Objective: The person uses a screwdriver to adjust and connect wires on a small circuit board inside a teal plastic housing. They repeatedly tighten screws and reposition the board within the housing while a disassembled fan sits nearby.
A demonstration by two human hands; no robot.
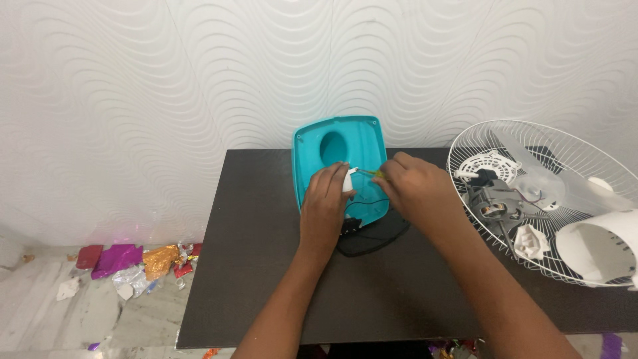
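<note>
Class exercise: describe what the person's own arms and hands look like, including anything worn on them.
Both forearms are bare, with no sleeves in view. The left hand and right hand wear no gloves; no rings, watch or bands are visible. No markings show.

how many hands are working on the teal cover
2. The left hand holds a small white part on the teal cover; the right hand holds a thin tool beside it.

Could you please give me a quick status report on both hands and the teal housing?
Left hand grips small white part. Right hand holds thin yellow-green tool to it. Teal housing open on table; black wires nearby.
</note>
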